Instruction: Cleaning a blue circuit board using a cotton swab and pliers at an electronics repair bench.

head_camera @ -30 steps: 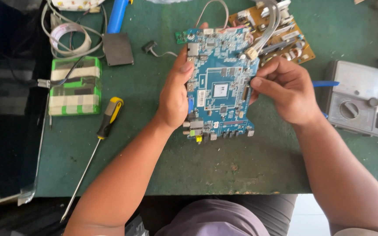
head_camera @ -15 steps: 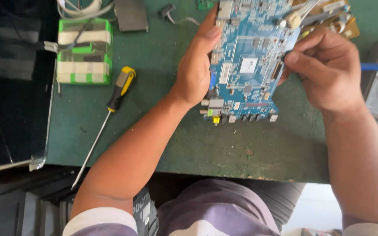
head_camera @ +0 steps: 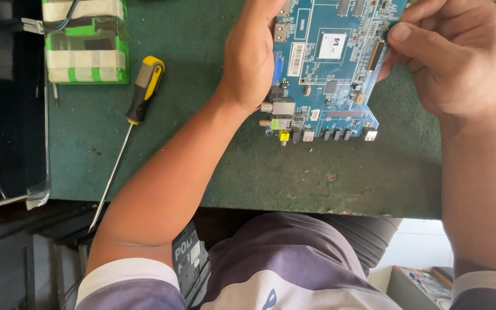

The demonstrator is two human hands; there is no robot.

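A blue circuit board (head_camera: 328,74) with a white-labelled chip and a row of connectors along its near edge is held just above the green table (head_camera: 202,161). My left hand (head_camera: 251,57) grips its left edge, thumb side over the connectors. My right hand (head_camera: 452,54) pinches the board's right edge beside a long black connector strip. The board's far part runs out of the top of the view.
A screwdriver (head_camera: 139,106) with a yellow-and-black handle lies left of my left arm, its long shaft reaching past the table's front edge. A block wrapped in green and white tape (head_camera: 84,40) sits at the far left. A dark flat panel (head_camera: 4,115) borders the table's left side.
The view has tilted down and closer, so the table's far items have left the frame. Both hands keep hold of the board in the same grip.
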